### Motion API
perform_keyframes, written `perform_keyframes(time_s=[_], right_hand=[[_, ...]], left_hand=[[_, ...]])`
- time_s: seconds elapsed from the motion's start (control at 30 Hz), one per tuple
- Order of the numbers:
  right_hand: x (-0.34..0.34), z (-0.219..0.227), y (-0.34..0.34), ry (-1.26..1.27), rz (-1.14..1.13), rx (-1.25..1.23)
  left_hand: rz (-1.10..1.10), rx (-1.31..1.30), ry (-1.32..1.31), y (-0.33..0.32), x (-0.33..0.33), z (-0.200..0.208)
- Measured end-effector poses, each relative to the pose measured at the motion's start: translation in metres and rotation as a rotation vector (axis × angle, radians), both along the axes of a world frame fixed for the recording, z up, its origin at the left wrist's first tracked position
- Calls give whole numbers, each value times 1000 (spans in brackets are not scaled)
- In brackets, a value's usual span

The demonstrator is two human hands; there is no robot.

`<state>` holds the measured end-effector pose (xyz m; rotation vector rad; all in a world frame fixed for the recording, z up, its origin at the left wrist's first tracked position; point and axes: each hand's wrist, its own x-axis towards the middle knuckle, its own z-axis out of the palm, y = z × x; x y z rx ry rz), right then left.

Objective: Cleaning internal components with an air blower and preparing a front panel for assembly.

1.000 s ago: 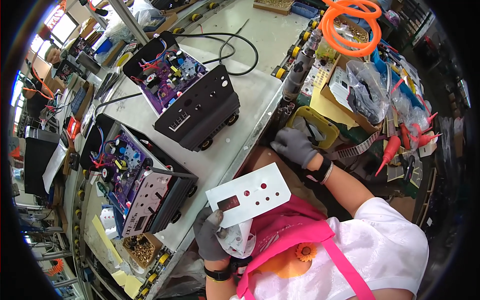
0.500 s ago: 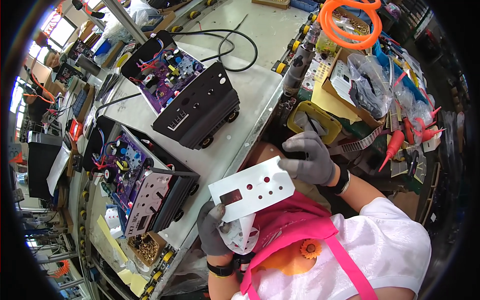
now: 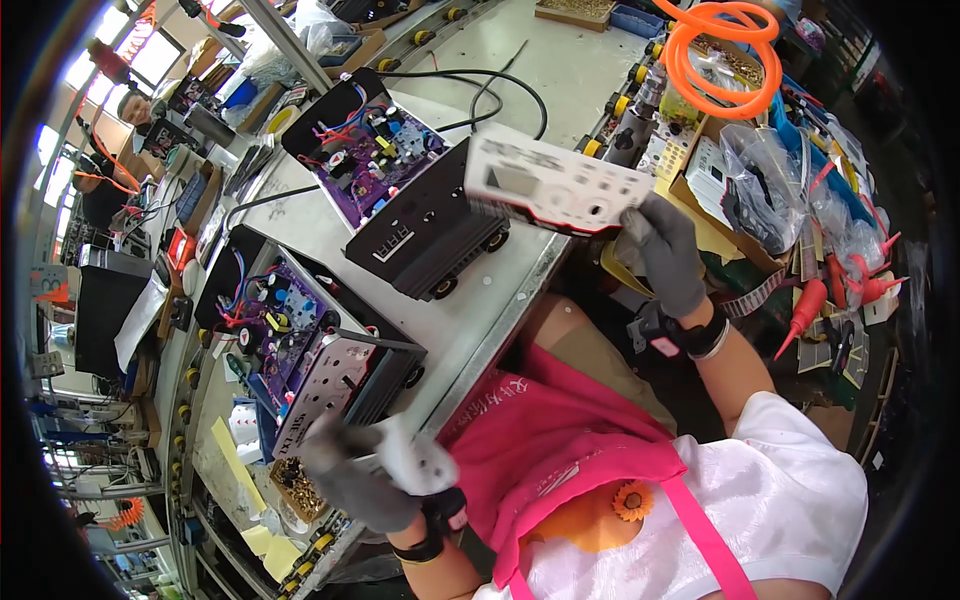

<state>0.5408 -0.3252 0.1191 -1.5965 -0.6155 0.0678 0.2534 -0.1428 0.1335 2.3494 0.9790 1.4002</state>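
My right hand (image 3: 668, 250) pinches the near right corner of a thin white panel sheet (image 3: 575, 188) with a printed face, a rectangular window and several round holes. The sheet is held up, blurred, over the right side of the black-fronted open machine case (image 3: 405, 235). My left hand (image 3: 362, 488), smeared by motion, is closed on a curled white paper sheet (image 3: 418, 460) beside the nearer case. That nearer machine case (image 3: 325, 385) has a white printed front with holes and knob shafts. Purple circuit boards (image 3: 375, 155) with coloured wires show inside both cases.
A box of small brass-coloured parts (image 3: 300, 488) is beyond my left hand. An orange coiled hose (image 3: 725, 60) hangs at the upper right, above a cluttered side table with red squeeze bottles (image 3: 803, 305). Roller wheels (image 3: 325, 541) line the bench. Another person (image 3: 134, 108) is at the far left.
The panel sheet has left my left hand; my right hand has raised it up and forward, showing its printed face. My left hand has moved left with the curled paper.
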Motion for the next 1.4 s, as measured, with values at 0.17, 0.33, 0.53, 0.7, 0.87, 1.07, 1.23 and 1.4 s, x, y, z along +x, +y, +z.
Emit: perform_keyframes(time_s=[0.17, 0.33, 0.53, 0.7, 0.87, 1.07, 1.23, 1.4], right_hand=[[16, 9, 30, -59, 339, 59], [33, 5, 46, 42, 559, 1], [44, 8, 73, -111, 520, -86], [46, 4, 97, 8, 457, 32], [49, -6, 105, -42, 429, 42], [37, -2, 105, -229, 276, 14], [35, 1, 110, -386, 199, -10], [37, 1, 111, -406, 163, -17]], left_hand=[[-556, -599, -53, -12, 73, 11], [-517, -736, -262, -10, 104, -6], [-415, -888, -615, -10, 127, -7], [-208, -615, -567, -2, 148, -23], [-121, -442, -475, 2, 153, -30], [-159, -192, -370, 23, 141, -47], [-205, -248, -359, 32, 138, -43], [-220, -260, -359, 29, 142, -42]])
